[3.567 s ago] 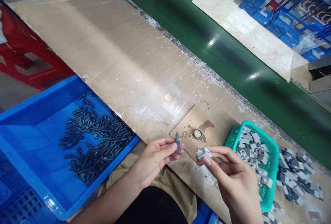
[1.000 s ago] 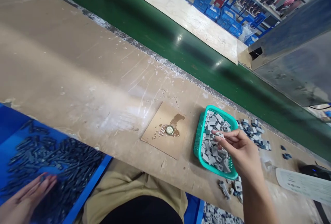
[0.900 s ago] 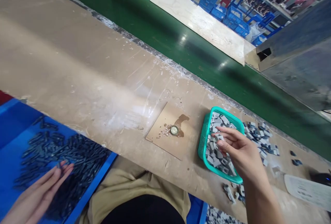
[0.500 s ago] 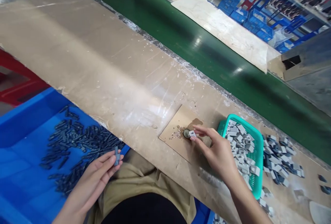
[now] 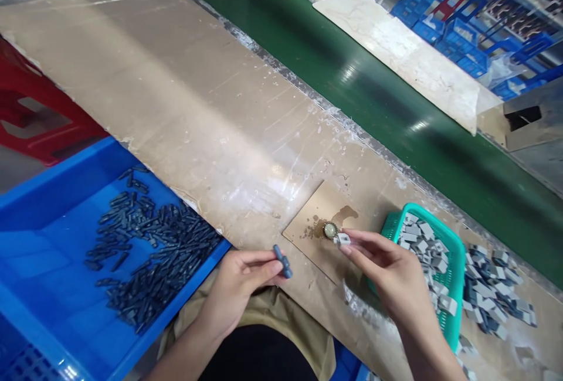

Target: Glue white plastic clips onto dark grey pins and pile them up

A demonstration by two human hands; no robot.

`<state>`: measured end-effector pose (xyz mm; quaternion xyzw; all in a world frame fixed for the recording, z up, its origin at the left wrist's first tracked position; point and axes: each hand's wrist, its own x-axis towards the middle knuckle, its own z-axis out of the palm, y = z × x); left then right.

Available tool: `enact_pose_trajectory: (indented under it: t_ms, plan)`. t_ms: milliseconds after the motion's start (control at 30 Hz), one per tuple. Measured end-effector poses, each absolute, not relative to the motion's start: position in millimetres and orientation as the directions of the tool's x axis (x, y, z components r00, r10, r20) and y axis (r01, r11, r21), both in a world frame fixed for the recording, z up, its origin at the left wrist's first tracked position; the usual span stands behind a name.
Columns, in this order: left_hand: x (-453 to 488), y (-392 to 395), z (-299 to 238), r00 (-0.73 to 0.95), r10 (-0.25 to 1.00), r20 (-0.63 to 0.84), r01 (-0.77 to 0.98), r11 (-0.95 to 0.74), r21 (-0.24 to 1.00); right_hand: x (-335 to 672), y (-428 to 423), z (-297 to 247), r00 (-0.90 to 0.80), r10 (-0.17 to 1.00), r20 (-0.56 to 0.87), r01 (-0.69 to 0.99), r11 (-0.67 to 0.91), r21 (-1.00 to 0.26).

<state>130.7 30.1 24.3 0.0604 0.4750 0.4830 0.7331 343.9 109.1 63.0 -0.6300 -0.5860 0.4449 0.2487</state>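
Between the thumb and fingers of my left hand (image 5: 253, 275) is a dark blue-grey plastic pin (image 5: 282, 261), held above the table's near edge. My right hand (image 5: 387, 264) pinches a small white square block with a hole (image 5: 342, 240). The block is right beside a small round cap (image 5: 329, 230) with liquid in it; I cannot tell whether they touch. Under the cap lies a brown cardboard piece (image 5: 308, 223) with wet spots and a larger stain. A green basket (image 5: 460, 287) of white blocks stands close to my right forearm.
A blue bin (image 5: 57, 193) with many dark pins sits at the left, by a red stool (image 5: 53, 117). Right of the basket lies a pile of joined white and dark pieces (image 5: 492, 287). Behind the table runs a green conveyor belt (image 5: 308, 47).
My left hand has moved right with the pin, from near the bin toward the cardboard. The right hand keeps its white block by the cap, slightly turned. The view has shifted a little.
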Motion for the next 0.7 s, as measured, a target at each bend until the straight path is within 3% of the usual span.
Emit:
enact_pose_trajectory:
  t_ms: [100,200,367,533,700]
  plan:
    - [153,42,24,0.111,0.801,-0.588,-0.658,0.502,0.561,347,100,72,-0.064,0.901,-0.429,0.345,-0.384,-0.857]
    - [167,49,25,0.140,0.824,-0.549,-0.673,0.486,0.558,345,91,79,-0.068,0.882,-0.466,0.257,-0.436,-0.863]
    - [170,52,33,0.195,0.853,-0.484,-0.660,0.479,0.579,338,84,89,-0.117,0.900,-0.419,0.262,-0.379,-0.887]
    - [167,52,41,0.109,0.895,-0.432,-0.515,0.423,0.746,334,82,91,-0.179,0.909,-0.376,0.394,-0.284,-0.874]
    - [173,58,36,0.089,0.923,-0.373,-0.395,0.377,0.838,327,77,83,-0.113,0.939,-0.326,0.346,-0.270,-0.898]
